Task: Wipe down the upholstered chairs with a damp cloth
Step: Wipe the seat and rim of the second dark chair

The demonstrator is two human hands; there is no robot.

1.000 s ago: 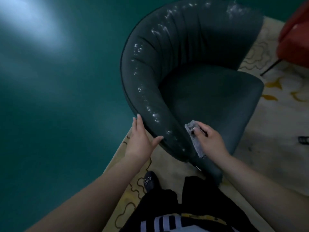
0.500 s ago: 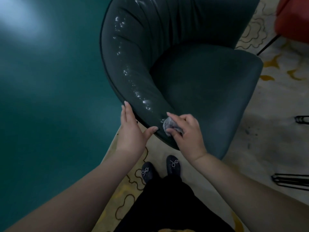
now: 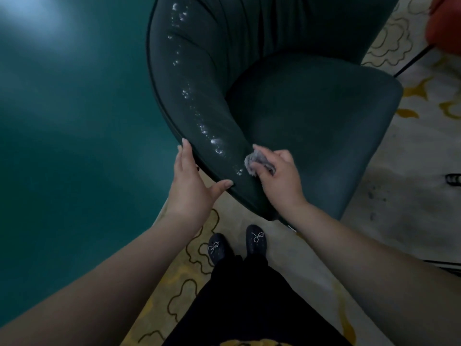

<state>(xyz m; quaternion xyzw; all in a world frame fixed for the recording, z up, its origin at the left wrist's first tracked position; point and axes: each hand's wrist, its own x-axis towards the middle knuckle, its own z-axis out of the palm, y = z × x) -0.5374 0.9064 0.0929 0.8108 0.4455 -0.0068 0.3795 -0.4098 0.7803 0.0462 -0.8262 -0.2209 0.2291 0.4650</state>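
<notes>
Overhead, looking down past both forearms. Dark green upholstered chair (image 3: 311, 126) fills the upper middle of the view, its curved backrest arm sweeping from top centre down toward the hands. A line of white foamy specks (image 3: 199, 121) runs along the arm's padded top (wet-looking, glinting), ending just short of the cloth.

Right hand (image 3: 280, 181) rests on the inner face of the arm near its lower end, fingers curled round a bunched grey cloth (image 3: 257, 161); the cloth is pressed against the upholstery, just beside the last specks. Most of the cloth is hidden under the fingers.

Left hand (image 3: 192, 186) braces the outer edge of the same arm: fingers straight and together along the piping, thumb spread and lying on the padded top. It holds nothing.

Below, two dark shoes (image 3: 237, 244) with beaded bows stand on a cream rug (image 3: 399, 191) with yellow and brown swirl patterns. Teal floor (image 3: 74, 146) lies to the left. Part of a red seat (image 3: 446, 23) shows at the top right corner.
</notes>
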